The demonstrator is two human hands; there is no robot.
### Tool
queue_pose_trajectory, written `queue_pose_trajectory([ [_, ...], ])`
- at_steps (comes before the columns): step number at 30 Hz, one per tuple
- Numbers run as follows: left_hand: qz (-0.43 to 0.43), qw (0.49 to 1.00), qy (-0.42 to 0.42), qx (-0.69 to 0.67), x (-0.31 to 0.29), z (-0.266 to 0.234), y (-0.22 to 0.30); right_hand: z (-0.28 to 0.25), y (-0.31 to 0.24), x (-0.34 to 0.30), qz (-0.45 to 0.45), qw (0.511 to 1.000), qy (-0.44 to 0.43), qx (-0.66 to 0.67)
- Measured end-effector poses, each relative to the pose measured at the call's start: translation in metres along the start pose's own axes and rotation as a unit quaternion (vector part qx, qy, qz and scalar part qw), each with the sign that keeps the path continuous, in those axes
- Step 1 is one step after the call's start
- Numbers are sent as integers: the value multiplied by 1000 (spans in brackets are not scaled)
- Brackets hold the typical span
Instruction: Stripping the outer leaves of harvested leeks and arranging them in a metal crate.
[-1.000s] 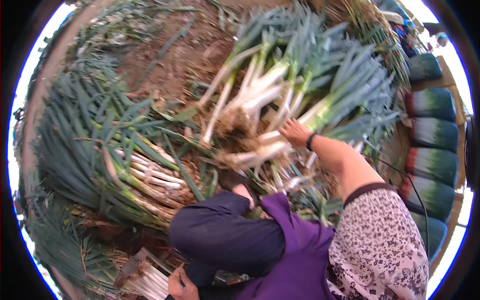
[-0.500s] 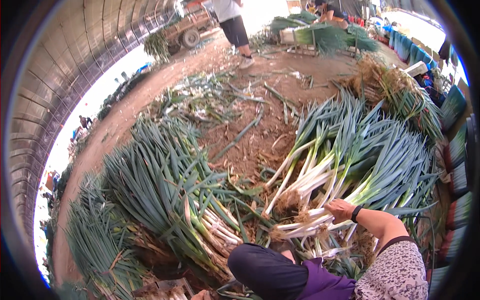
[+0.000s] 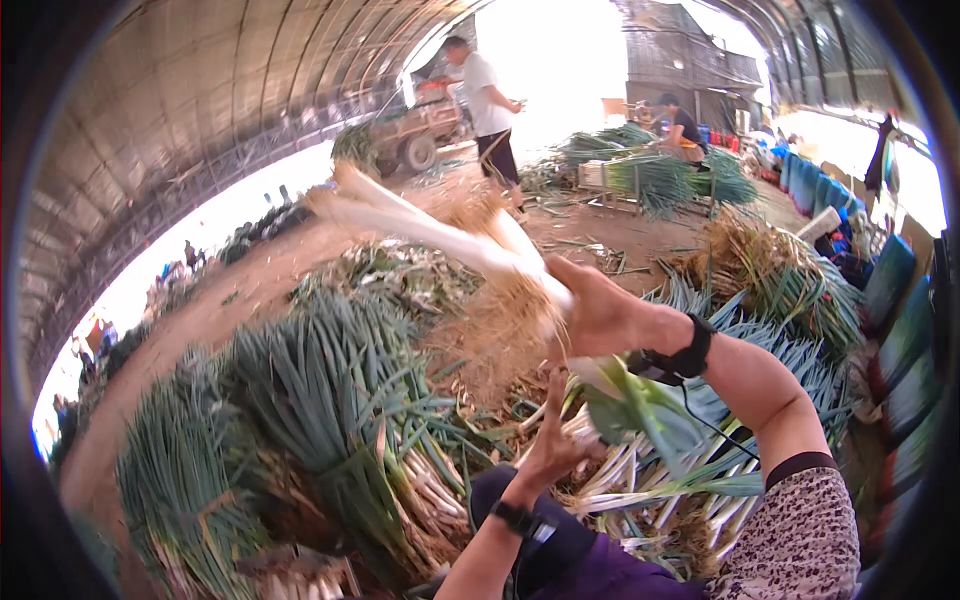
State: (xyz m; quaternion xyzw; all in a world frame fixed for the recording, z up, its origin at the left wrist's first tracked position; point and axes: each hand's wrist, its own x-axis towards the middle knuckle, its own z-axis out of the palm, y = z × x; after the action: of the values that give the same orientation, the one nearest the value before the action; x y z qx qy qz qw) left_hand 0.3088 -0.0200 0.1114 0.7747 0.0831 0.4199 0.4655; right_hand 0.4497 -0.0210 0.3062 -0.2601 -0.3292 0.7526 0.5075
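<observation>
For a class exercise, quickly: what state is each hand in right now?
Left hand: open, seemingly empty.
Right hand: closed, holding leeks.

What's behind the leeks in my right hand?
Beyond the held leeks: dirt floor, leaf scraps, a cart and a standing person. Whatever sits directly behind the stems is covered.

head view | text: none legible | labels, numbers, signs: none legible

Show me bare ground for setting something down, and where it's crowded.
Mostly bare dirt: a strip left of the leek heaps, and a patch between the far green pile and the root-ended bundle. Crowded: around the left hand, hemmed by those heaps and loose leeks.
</observation>
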Motion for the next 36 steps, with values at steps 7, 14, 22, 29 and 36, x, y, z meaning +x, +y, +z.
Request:
queue_pose_trajectory([
  [7,-121,918,176,-334,-25,-37,29,75,60,90,-48,919,-149,-362],
  [14,-80,729,373,-569,-71,-36,10,100,146,149,-35,695,-179,-695],
  [22,-178,547,384,-722,-124,-23,34,53,229,156,355,659,-71,-659],
  [29,-193,357,357,-841,-152,8,34,-19,307,135,554,517,43,-651],
  [36,-219,350,457,-788,-207,21,-76,-125,373,145,689,530,63,-490],
])
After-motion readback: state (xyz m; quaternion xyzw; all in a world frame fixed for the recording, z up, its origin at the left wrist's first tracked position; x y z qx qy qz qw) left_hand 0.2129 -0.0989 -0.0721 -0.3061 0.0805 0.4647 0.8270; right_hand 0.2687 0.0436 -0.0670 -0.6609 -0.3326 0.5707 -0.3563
